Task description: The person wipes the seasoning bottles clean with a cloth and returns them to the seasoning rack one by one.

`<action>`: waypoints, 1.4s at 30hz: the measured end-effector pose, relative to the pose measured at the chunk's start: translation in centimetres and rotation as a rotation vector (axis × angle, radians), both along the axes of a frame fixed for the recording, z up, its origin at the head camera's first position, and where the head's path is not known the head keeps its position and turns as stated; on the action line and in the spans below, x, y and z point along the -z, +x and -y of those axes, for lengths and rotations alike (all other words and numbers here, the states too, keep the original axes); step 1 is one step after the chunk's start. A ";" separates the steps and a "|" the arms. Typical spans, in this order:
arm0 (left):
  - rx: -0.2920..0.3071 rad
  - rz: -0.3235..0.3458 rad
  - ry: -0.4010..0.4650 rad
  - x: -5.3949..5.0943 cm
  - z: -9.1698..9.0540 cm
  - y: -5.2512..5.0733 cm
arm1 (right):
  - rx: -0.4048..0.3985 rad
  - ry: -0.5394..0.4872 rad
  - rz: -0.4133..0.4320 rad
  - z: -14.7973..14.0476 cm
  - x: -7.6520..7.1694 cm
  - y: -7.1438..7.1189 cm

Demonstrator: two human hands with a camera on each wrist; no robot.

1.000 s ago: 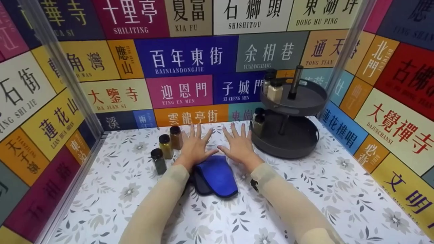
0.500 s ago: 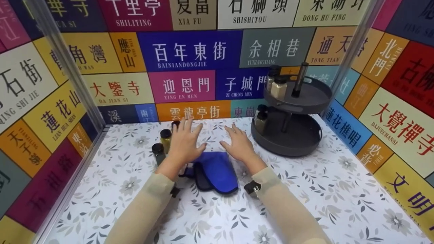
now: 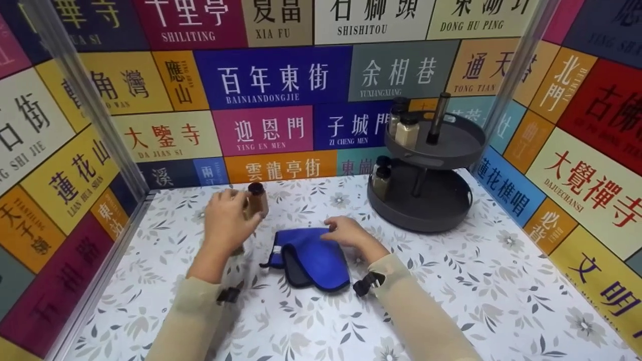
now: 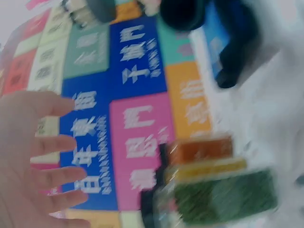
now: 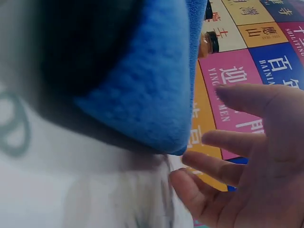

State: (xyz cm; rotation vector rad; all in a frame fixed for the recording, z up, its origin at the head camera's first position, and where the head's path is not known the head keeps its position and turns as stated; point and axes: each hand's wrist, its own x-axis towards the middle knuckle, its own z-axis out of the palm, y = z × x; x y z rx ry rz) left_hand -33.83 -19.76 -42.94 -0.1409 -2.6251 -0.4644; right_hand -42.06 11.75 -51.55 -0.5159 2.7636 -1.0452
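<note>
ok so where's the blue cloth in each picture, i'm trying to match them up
Head: blue cloth, just below centre.
Left wrist: blue cloth, upper right, blurred and partly hidden.
Right wrist: blue cloth, large, upper middle.
Shared landmark: pink wall panel with white characters.

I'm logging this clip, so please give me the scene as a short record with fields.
Left hand: fingers extended, near three capped bottles
Right hand: beside the blue cloth, contact unclear
Cloth: partly folded, on the floral tabletop
Two-tier tray: dark, right of the cloth, tray bottles on both tiers
Backdrop: coloured lettered panels
</note>
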 end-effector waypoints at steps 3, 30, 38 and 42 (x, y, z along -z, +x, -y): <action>-0.002 0.142 0.038 -1.1 1.9 0.3 | 0.005 0.040 -0.001 0.1 0.6 0.0; 0.230 0.489 0.437 7.4 9.3 -3.9 | 0.067 -0.467 0.429 -2.4 -0.2 0.0; 0.382 0.545 0.587 8.8 10.3 -3.3 | -0.043 -0.623 0.454 -2.0 -0.3 0.1; 0.527 0.524 0.698 7.7 9.4 -3.7 | -0.122 -0.732 0.471 -2.0 -1.7 0.1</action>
